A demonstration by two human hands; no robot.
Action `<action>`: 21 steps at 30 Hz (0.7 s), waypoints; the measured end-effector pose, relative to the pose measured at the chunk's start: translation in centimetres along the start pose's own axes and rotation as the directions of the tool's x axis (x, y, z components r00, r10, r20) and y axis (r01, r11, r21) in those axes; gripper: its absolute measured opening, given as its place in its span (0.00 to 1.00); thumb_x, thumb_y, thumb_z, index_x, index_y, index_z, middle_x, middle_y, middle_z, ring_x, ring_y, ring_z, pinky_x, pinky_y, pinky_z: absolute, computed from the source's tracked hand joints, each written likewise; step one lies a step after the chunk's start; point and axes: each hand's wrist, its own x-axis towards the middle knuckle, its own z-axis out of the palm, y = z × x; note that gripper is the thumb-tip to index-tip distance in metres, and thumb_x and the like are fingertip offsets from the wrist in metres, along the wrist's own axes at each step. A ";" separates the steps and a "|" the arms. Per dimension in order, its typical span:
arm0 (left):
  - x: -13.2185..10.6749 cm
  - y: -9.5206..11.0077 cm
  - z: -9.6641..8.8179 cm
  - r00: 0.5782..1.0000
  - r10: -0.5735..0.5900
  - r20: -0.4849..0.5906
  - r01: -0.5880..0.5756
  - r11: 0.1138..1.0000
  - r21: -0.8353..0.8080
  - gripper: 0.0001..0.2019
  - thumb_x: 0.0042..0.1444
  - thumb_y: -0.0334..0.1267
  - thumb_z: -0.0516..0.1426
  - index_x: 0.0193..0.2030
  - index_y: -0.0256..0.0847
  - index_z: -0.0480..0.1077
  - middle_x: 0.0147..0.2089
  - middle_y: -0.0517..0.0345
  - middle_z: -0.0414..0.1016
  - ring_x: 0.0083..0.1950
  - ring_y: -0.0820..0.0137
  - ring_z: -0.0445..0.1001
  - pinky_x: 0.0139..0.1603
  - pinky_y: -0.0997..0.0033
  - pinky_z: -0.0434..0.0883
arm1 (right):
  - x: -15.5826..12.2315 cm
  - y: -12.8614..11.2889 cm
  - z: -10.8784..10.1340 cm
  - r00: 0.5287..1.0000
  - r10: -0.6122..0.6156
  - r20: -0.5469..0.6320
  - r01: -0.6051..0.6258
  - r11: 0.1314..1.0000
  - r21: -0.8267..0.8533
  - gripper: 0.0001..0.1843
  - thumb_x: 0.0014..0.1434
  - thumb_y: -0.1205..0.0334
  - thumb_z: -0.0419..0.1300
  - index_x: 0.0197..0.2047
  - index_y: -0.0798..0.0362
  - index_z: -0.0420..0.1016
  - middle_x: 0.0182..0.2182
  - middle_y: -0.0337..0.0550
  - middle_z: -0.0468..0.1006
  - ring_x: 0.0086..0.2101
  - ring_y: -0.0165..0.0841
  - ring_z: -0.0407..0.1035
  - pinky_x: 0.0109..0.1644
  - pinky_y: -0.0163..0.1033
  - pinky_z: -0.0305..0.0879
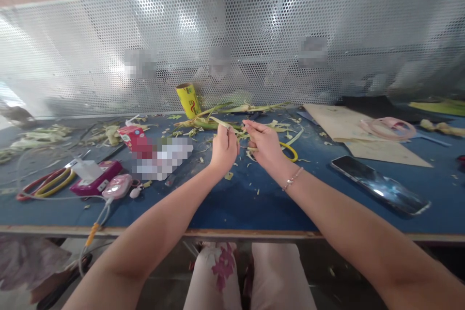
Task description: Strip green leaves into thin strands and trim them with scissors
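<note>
Both my hands are raised over the middle of the blue table (225, 203). My left hand (223, 147) is closed, pinching a pale green leaf strip (232, 128) at its top. My right hand (265, 145) is closed too, its fingers pinching the same strip close beside the left hand; a thin bracelet sits on that wrist. Just behind my hands lies a bundle of green and yellowish leaf strips (232, 116). A yellow-handled pair of scissors (289, 151) lies under my right hand, partly hidden.
A yellow roll (189, 99) stands behind the leaves. On the left lie a red carton (132, 136), a magenta box (96, 180), a pink device (118, 186) and red-yellow loops (45, 184). A phone (379, 185), cardboard sheets (348, 128) and pink ring (390, 128) are right. A perforated metal screen (232, 43) backs the table.
</note>
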 end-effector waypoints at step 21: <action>2.2 -2.2 -1.0 0.913 -0.376 0.158 0.407 0.821 -0.401 0.08 0.53 0.39 0.54 0.28 0.38 0.62 0.21 0.63 0.66 0.23 0.76 0.69 0.23 0.79 0.61 | 0.9 0.4 -1.8 0.971 0.094 0.218 -0.060 0.986 -0.156 0.16 0.51 0.67 0.56 0.45 0.55 0.72 0.15 0.27 0.52 0.14 0.20 0.42 0.17 0.30 0.41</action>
